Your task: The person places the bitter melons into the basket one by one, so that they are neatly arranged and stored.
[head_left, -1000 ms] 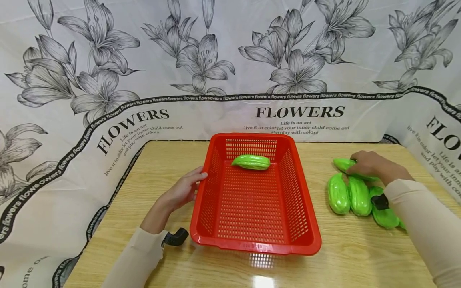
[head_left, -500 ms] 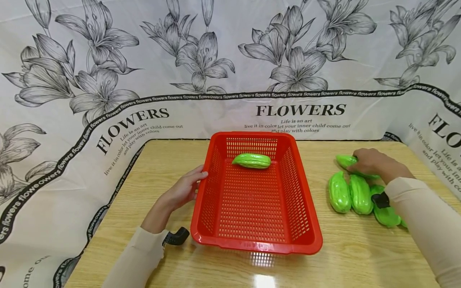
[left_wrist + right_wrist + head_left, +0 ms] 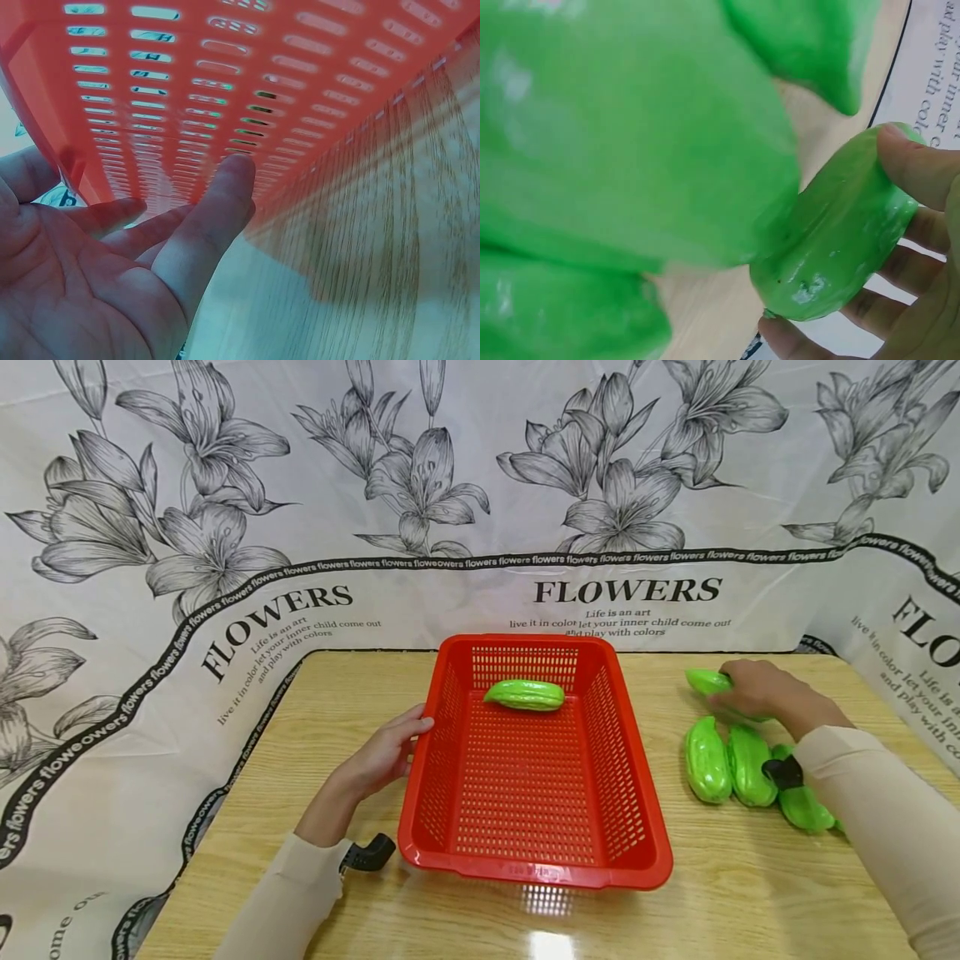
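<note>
The cuffs of my 2 beige sleeves [image 3: 870,818] come in from the near edge, left and right, each with a black curved mount [image 3: 367,853] at the wrist. Under them lies a wood-grain table [image 3: 427,927]. The red perforated plastic basket [image 3: 525,872] sits in the middle, its narrower-looking end to the far side. My left hand [image 3: 382,753] grips its left rim, thumb over the edge and fingers against the outer wall. To the right of the basket, a row of glossy green gourds [image 3: 707,764] lies side by side, at least 3 showing, partly covered by my right sleeve. Just beyond them, my right hand [image 3: 765,693] grasps another green gourd [image 3: 707,682] between thumb and fingers; I cannot tell whether it touches the table. 1 ridged gourd [image 3: 525,695] lies crosswise inside the basket, near its far wall. Behind everything hangs a white floral cloth [image 3: 442,597] printed "FLOWERS".
</note>
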A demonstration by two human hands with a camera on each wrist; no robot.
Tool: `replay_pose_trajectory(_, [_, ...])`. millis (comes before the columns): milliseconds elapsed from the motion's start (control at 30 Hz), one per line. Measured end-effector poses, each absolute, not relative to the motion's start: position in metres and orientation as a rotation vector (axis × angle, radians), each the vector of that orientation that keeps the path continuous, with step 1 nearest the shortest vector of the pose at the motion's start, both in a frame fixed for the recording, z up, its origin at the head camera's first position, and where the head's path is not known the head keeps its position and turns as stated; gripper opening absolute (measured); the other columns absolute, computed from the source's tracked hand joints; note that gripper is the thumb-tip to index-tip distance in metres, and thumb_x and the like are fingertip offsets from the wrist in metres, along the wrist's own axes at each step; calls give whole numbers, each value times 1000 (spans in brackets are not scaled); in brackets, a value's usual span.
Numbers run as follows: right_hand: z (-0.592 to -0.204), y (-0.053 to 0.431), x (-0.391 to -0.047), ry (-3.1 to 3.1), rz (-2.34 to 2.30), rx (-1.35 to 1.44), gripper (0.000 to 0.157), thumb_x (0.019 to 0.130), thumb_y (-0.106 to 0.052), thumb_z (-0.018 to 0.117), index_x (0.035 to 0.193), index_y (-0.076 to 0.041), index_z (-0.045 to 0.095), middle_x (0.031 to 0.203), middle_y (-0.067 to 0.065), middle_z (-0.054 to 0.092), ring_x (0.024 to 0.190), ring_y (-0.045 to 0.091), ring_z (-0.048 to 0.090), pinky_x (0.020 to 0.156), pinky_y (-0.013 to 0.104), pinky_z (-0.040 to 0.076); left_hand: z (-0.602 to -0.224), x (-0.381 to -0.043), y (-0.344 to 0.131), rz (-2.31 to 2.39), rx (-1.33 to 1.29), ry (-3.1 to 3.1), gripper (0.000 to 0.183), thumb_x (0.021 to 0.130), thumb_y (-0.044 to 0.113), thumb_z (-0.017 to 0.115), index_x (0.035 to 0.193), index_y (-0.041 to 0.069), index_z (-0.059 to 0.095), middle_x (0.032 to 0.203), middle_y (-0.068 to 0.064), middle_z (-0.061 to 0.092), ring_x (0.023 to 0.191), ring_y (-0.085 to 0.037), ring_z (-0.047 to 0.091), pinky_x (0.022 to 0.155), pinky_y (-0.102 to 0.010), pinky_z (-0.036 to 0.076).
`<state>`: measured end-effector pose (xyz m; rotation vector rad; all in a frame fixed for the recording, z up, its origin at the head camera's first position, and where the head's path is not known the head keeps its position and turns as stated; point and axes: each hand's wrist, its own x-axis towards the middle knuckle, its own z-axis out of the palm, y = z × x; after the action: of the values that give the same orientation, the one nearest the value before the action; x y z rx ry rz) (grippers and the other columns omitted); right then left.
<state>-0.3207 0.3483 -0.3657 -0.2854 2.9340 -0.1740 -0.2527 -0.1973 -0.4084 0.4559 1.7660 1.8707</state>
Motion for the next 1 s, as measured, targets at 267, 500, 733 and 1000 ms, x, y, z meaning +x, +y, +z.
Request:
replay_pose_trajectory(267, [-354,326,-326,2985,-296,-326,53,98,-28,63,121,18,53,98,25,63,89,39,58,78,56,47,-409,-254,-197,1884,465,1748,52,111,28,32,160,10,25,141,-37,42,106,-31,68,75,-43,63])
replay_pose_trajectory(500, [-339,302,-328,3008,-386,-328,62,101,-32,59,133,20,47,112,35,61,94,43,58,79,55,47,-408,-255,-197,1884,476,1747,53,111,29,33,160,11,25,141,-37,42,107,-32,68,76,-42,63])
replay_pose_trajectory(733, [-331,277,-324,3038,-505,-328,63,102,-35,61,138,15,47,116,32,60,94,40,55,79,54,45,-409,-254,-196,1886,476,1752,53,111,30,33,160,11,25,141,-36,43,108,-33,67,75,-43,63])
replay_pose_trajectory(1000, [-323,246,-321,3105,-586,-427,60,102,-38,60,138,8,49,107,24,60,89,35,55,71,46,44,-410,-253,-198,1879,469,1768,54,110,31,34,160,12,25,141,-35,44,107,-33,67,74,-44,63])
